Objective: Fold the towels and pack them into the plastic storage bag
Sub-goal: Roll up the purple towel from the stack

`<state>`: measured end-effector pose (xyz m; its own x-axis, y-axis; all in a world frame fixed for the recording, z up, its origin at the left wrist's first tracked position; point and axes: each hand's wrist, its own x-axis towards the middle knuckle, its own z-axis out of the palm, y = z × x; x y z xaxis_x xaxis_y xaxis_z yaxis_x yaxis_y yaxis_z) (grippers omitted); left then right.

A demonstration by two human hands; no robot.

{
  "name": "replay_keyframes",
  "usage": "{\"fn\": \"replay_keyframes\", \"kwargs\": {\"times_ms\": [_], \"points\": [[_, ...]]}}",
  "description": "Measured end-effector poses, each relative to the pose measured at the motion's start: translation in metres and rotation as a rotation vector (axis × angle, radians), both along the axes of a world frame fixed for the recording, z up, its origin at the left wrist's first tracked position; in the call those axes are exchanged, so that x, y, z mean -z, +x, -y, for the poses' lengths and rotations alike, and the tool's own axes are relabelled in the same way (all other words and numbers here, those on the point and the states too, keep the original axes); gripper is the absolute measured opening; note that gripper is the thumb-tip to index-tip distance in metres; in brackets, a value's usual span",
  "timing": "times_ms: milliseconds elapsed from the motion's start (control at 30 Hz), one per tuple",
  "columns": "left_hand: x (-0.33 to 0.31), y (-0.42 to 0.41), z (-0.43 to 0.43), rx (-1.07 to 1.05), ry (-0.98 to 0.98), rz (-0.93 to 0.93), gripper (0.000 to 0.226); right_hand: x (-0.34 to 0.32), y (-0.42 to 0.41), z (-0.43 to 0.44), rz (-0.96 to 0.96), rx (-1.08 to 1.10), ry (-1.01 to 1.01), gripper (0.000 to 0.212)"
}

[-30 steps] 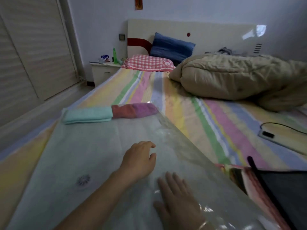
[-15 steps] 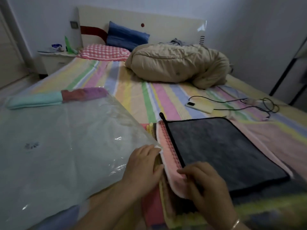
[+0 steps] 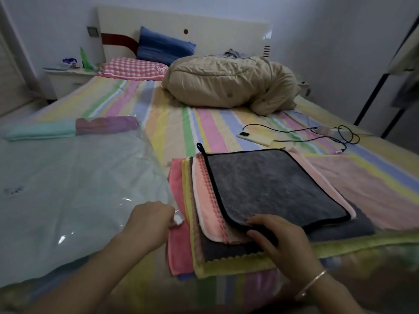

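While the left hand (image 3: 149,220) pinches the bag (image 3: 79,189) at its near edge, the right hand (image 3: 275,240) grips the near corner of the grey towel (image 3: 272,186), which tops the towel stack (image 3: 204,223) just beside the bag on the bed (image 3: 204,123).

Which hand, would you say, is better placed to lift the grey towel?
Right: the right hand pinches the grey towel at its corner; the left hand holds the plastic bag by its edge.

On the striped bed (image 3: 204,123), the left hand (image 3: 150,220) pinches the near edge of the clear plastic storage bag (image 3: 79,189). Just beside it, the right hand (image 3: 278,241) grips the near corner of the grey towel (image 3: 272,189) (black-trimmed), which lies on top of a fanned towel stack (image 3: 204,200).
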<state>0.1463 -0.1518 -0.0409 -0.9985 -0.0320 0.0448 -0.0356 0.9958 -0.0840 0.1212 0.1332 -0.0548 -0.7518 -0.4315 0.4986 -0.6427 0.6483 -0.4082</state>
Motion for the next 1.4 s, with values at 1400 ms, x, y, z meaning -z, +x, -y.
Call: {"fn": "replay_keyframes", "kwargs": {"times_ms": [1400], "points": [[-0.010,-0.003,-0.014,0.175,1.595,-0.042,0.045,-0.029,-0.026,-0.085,0.100,0.155,-0.572,0.032]]}}
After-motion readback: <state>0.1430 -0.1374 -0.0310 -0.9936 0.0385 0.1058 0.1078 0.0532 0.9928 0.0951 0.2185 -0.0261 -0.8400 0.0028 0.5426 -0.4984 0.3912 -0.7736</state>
